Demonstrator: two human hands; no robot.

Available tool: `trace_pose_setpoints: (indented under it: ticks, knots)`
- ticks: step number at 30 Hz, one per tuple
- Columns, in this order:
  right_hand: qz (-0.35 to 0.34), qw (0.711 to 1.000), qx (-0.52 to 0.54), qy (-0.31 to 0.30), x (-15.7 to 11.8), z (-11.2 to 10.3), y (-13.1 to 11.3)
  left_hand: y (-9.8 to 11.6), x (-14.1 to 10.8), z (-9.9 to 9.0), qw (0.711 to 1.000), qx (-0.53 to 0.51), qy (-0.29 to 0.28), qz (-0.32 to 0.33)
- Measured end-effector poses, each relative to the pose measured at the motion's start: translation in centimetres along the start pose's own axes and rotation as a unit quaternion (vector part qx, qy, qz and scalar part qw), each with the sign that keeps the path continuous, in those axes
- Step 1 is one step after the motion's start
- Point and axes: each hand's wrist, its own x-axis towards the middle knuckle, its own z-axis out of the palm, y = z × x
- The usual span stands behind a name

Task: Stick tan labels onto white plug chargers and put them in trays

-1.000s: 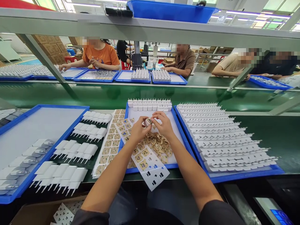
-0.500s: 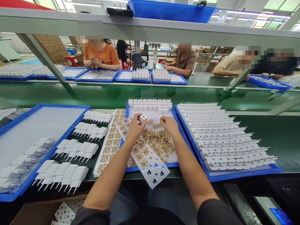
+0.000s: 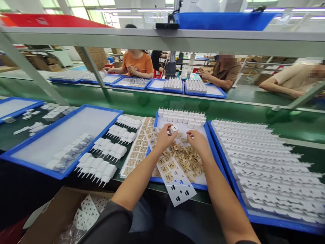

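Note:
My left hand [image 3: 165,137] grips a small white charger [image 3: 174,129] with a dark slot in its top face, over the middle blue tray [image 3: 207,187]. To its right, my right hand [image 3: 198,139] has its fingertips pinched together; what they hold is too small to make out. Below and between the hands lies a heap of tan cut pieces [image 3: 189,157]. A white sticker sheet [image 3: 177,184] with tan pieces and dark marks slants under my left forearm. Rows of white chargers [image 3: 181,116] stand at the tray's far end.
A blue tray full of white chargers [image 3: 264,162] is on the right. Left are sticker sheets [image 3: 137,149], rows of pronged chargers [image 3: 109,149] and another blue tray [image 3: 83,115]. A metal shelf beam [image 3: 142,40] crosses above. Several people sit across the green bench.
The view has swung left, so the scene sits further right and more of the left side shows. Both hands keep about the same place over the tray, the charger still in my left hand.

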Motion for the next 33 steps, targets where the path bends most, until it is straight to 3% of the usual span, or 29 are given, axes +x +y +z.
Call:
trace_pose_setpoints:
  ticks: [3,8,11,13,17,19,22,24,28,33]
  knots:
    - [-0.023,0.999,-0.011,-0.026,0.1,0.4,-0.2,0.6,0.1,-0.3,1.0,0.001,0.013,0.006]
    - [-0.052,0.999,-0.007,-0.012,0.2,0.6,-0.2,3.3,0.1,-2.0,0.999,-0.026,0.043,0.002]
    - [-0.061,0.998,-0.002,-0.015,0.3,0.7,-0.1,5.3,0.1,-4.7,0.999,0.013,0.041,0.033]
    - [-0.073,0.997,0.002,-0.021,0.4,0.9,-0.1,5.6,0.4,-7.6,0.995,0.069,0.049,0.051]
    - [-0.089,0.995,0.01,-0.032,0.2,1.0,-0.4,3.0,1.4,-16.1,0.969,0.233,0.084,-0.01]
    - [-0.09,0.995,0.012,-0.036,0.1,1.0,-0.7,0.8,1.9,-21.0,0.92,0.36,0.104,-0.113]
    - [-0.083,0.995,0.015,-0.052,0.0,1.0,-1.1,-1.9,2.1,-27.7,0.875,0.415,0.143,-0.205]
    - [-0.077,0.995,0.022,-0.067,-0.1,0.9,-1.2,-3.0,2.1,-31.0,0.846,0.437,0.158,-0.259]
    - [-0.077,0.994,0.03,-0.077,0.0,1.0,-1.1,-5.0,2.5,-34.2,0.794,0.474,0.171,-0.339]
    - [-0.09,0.991,0.04,-0.09,0.2,1.5,-0.7,-7.7,3.8,-34.2,0.754,0.518,0.162,-0.371]
